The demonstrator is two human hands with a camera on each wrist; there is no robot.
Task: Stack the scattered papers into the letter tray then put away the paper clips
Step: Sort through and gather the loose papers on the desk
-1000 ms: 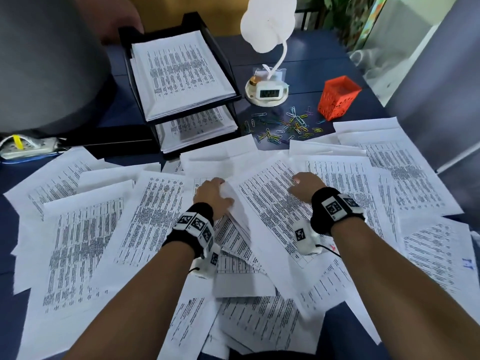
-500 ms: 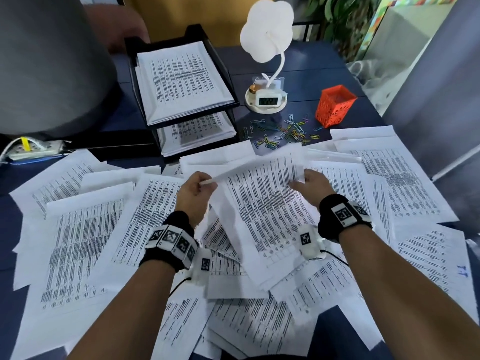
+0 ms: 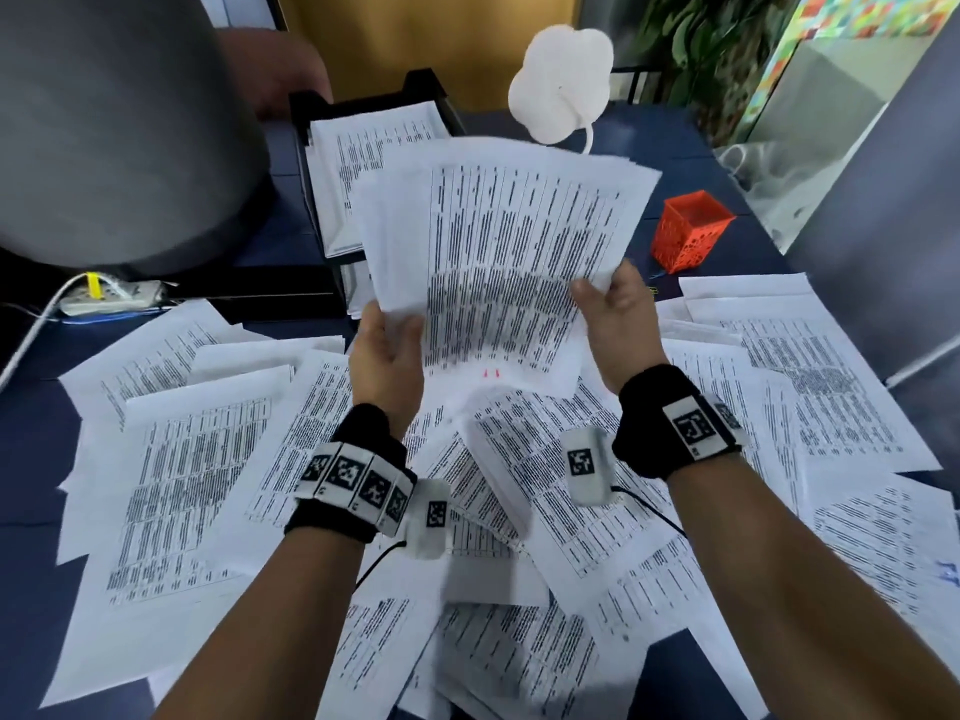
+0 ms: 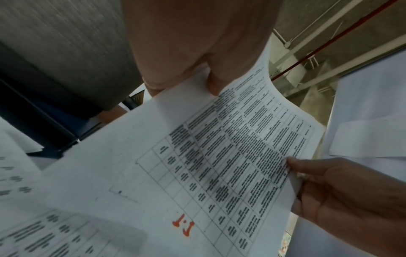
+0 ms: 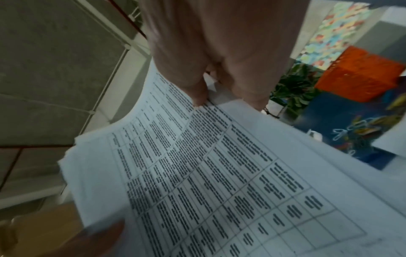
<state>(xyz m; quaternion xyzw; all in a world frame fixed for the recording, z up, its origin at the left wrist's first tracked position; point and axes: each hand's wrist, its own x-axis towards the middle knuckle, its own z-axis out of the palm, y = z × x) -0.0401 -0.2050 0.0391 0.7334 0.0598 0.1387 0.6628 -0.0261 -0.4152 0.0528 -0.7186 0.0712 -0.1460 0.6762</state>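
Both hands hold a sheaf of printed papers [image 3: 498, 252] up in the air, in front of the black letter tray [image 3: 422, 85], which has sheets in it. My left hand [image 3: 387, 340] pinches the sheaf's lower left edge, thumb on top [image 4: 214, 83]. My right hand [image 3: 608, 309] pinches the lower right edge [image 5: 199, 97]. Many more papers [image 3: 192, 459] lie scattered over the blue table below. The coloured paper clips [image 5: 356, 132] lie on the table by the orange mesh box [image 3: 691, 231]; in the head view the sheaf hides nearly all of them.
A white flower-shaped lamp [image 3: 561, 96] stands behind the held sheaf. A person in grey [image 3: 130, 122] sits at the far left, with a hand [image 3: 280, 70] near the tray's back. A power strip [image 3: 109, 296] and its cable lie at the left edge.
Both hands took hold of a sheaf from the pile and lifted it off the table, up and forward towards the tray. It now covers the clips and the lamp's base.
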